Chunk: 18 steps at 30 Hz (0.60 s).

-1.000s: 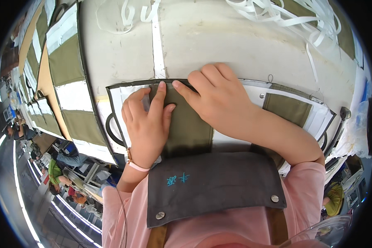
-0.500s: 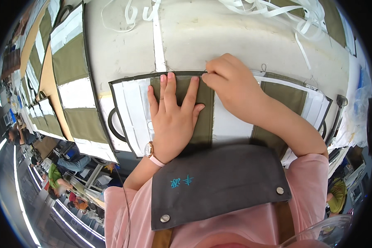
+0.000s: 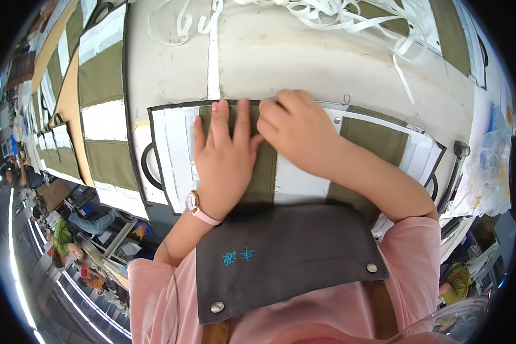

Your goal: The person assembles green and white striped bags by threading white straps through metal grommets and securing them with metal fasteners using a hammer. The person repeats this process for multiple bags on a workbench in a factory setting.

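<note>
In front of me lies a flat fabric panel [image 3: 367, 146] in olive and white, with dark binding around its edge and a black loop handle [image 3: 149, 166] at its left side. My left hand [image 3: 223, 157] rests flat on an olive stripe, fingers spread and tips at the far bound edge. Close to its thumb, my right hand [image 3: 298, 132] is closed, with curled fingers over the panel near that same edge. Whatever its fingers may pinch is hidden from view. A small metal snap [image 3: 337, 121] shows on the white strip right of my right hand.
Loose white tape [image 3: 350, 20] lies tangled at the far side of the table. Similar olive and white panels [image 3: 101, 74] lie to the left. A dark tool with a round head [image 3: 461, 150] and clear plastic bags [image 3: 490, 183] are at the right.
My right hand has come slightly nearer to me and closer to my left hand, whose thumb has drawn in. The whole view has shifted a little.
</note>
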### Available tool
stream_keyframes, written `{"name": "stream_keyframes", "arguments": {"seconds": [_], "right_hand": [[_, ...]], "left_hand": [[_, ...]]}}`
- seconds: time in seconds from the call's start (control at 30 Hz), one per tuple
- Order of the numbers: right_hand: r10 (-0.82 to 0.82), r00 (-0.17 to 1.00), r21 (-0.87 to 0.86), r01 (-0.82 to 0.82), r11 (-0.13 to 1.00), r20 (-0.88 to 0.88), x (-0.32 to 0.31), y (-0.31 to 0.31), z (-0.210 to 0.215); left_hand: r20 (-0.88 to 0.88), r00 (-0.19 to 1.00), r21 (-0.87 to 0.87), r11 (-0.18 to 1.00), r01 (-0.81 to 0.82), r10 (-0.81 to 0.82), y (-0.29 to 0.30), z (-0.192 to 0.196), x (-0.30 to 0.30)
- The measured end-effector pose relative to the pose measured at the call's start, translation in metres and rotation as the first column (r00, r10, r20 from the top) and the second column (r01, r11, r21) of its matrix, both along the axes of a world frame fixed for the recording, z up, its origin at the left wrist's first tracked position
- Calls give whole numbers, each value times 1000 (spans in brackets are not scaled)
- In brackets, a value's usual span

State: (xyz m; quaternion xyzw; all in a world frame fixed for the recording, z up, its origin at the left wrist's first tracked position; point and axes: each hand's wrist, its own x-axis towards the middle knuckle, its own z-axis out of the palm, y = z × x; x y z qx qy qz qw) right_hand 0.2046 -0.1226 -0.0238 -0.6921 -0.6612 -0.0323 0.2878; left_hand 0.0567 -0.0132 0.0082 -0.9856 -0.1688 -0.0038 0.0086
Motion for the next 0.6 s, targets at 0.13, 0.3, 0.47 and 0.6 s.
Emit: {"name": "stream_keyframes", "arguments": {"seconds": [0.13,0.3,0.47,0.6], "right_hand": [[-144,891,-82,120,989,-431,21,0,5],[-130,935,-121,94,988,-331,19,-2,-1],[42,995,-106,-33,994,86,8,-13,4],[71,932,-146,-19,989,356,0,-25,5]], "left_hand": [[-52,997,39,998,-51,53,2,4,-6],[102,993,-150,986,77,-62,-14,-3,4],[221,972,-249,960,131,-76,-18,-20,3],[199,975,-176,975,139,-103,-18,-19,10]]}}
